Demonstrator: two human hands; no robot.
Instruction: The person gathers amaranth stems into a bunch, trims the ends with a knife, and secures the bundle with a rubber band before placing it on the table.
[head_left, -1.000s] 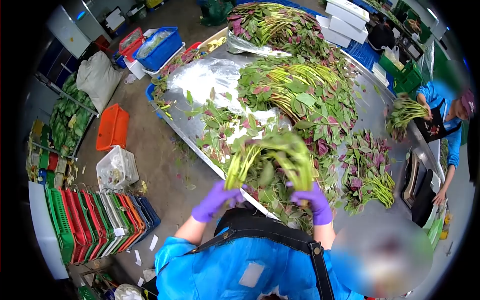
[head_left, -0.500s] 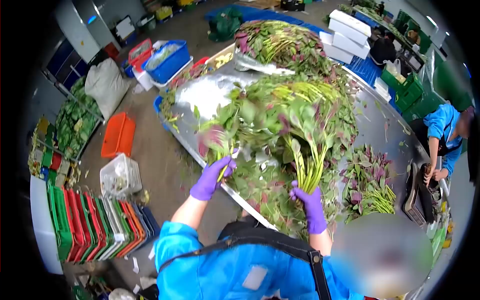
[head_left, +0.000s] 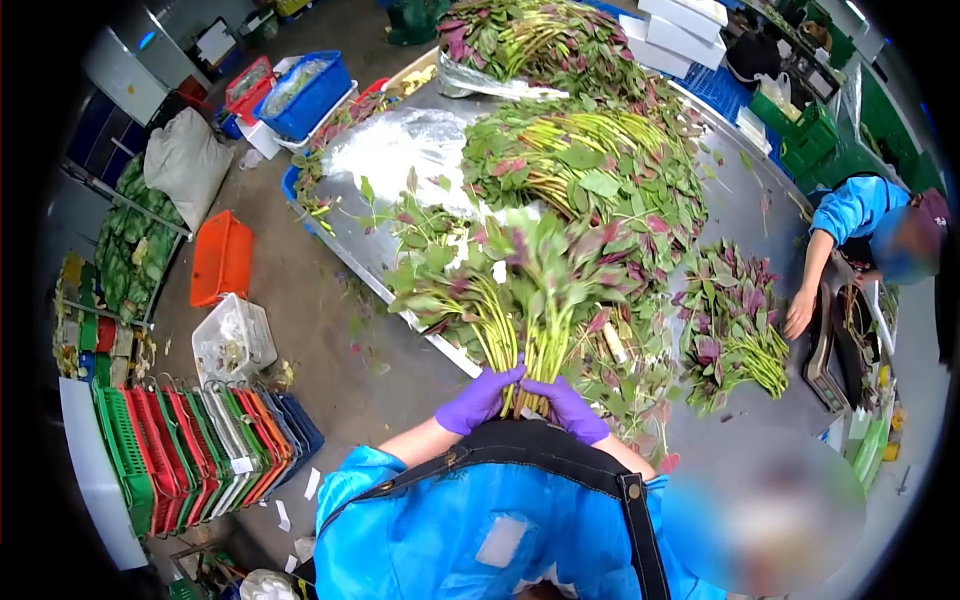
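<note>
Together, two gloved hands (head_left: 480,398) (head_left: 570,408) hold two leafy bunches (head_left: 490,320) (head_left: 548,320).

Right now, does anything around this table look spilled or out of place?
Slightly messy: loose leaves are strewn over the metal table, outside the piles, and white scraps lie on the floor by the row of baskets, as if dropped.

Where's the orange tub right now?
In the head view, the orange tub is on the floor at the left, between the white sack and the white basket.

Produce packing workshop, leafy greens (head_left: 590,160), crates (head_left: 190,450)
</note>
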